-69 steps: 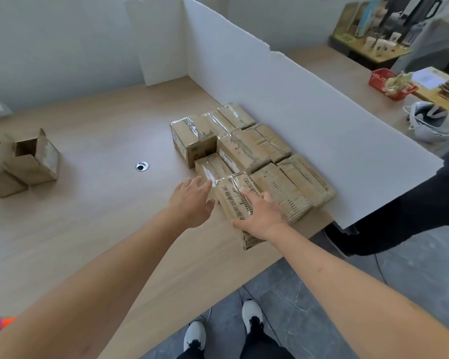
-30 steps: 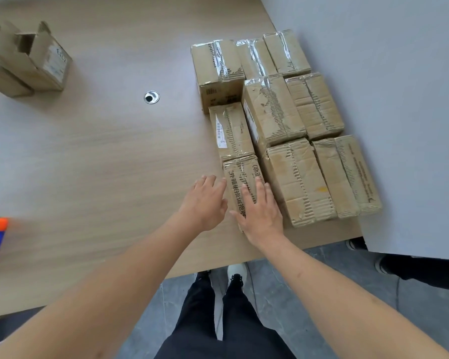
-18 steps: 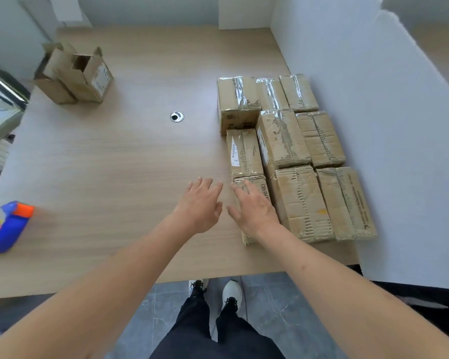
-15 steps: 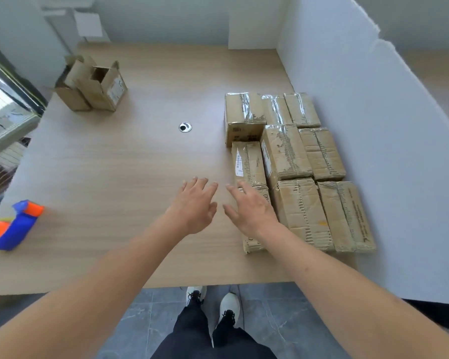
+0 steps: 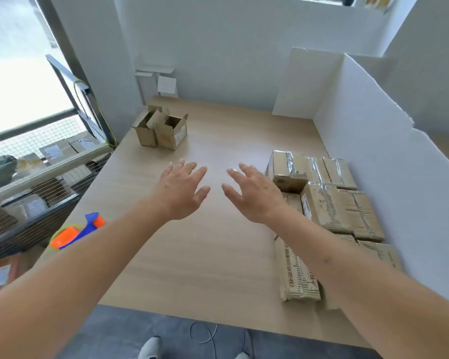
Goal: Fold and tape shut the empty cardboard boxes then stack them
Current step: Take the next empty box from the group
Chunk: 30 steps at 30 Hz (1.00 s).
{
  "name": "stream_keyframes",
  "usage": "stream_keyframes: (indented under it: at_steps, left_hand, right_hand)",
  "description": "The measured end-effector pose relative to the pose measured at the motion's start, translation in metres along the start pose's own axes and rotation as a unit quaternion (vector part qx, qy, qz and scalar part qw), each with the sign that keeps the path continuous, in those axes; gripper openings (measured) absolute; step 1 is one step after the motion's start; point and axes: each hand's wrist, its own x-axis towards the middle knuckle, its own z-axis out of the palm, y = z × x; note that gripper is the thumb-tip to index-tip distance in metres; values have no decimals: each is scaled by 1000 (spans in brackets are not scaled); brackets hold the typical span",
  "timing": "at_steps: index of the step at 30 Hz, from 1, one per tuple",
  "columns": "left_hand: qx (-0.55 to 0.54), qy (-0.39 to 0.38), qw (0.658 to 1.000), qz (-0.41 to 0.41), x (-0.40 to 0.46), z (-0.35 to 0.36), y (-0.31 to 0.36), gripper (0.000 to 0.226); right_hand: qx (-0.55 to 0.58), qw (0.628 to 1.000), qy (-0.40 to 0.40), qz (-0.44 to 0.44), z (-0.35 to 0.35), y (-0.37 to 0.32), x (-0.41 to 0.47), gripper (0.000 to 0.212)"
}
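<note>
Several taped-shut cardboard boxes [image 5: 332, 211] lie packed together along the right side of the wooden table [image 5: 192, 260], against a white partition. The nearest one [image 5: 294, 275] lies by the front edge under my right forearm. Two open, untaped boxes [image 5: 170, 130] [image 5: 144, 129] stand at the far left of the table. My left hand [image 5: 180, 193] and my right hand [image 5: 254, 194] hover side by side over the table's middle, fingers spread and holding nothing. A blue and orange tape dispenser [image 5: 78, 231] lies at the table's left edge.
A white foam-board partition [image 5: 373, 156] walls off the table's right and back right. A small metal grommet [image 5: 231, 171] sits in the tabletop beside my right fingertips. Left of the table stand a railing and a wire rack [image 5: 36, 182] with more boxes.
Both hands left the nearest taped box and moved forward and left over the bare tabletop. My head lifted, bringing the open boxes, wall and window into view.
</note>
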Motion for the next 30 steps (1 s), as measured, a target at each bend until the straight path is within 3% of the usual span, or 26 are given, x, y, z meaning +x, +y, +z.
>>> stream_keyframes:
  at_steps: [8, 14, 22, 30]
  left_hand:
    - [2, 32, 999, 22, -4, -63, -136, 61]
    - [26, 18, 999, 32, -3, -85, -239, 62]
    - [17, 1, 999, 32, 42, -78, -311, 60]
    - [2, -29, 999, 32, 128, -45, -353, 56]
  right_hand:
    - [-14, 999, 42, -4, 1, -135, 68, 61]
    - [12, 999, 32, 26, 22, -213, 112, 57]
    - [9, 999, -3, 44, 48, -240, 187, 56]
    - [29, 998, -34, 48, 83, -222, 294, 55]
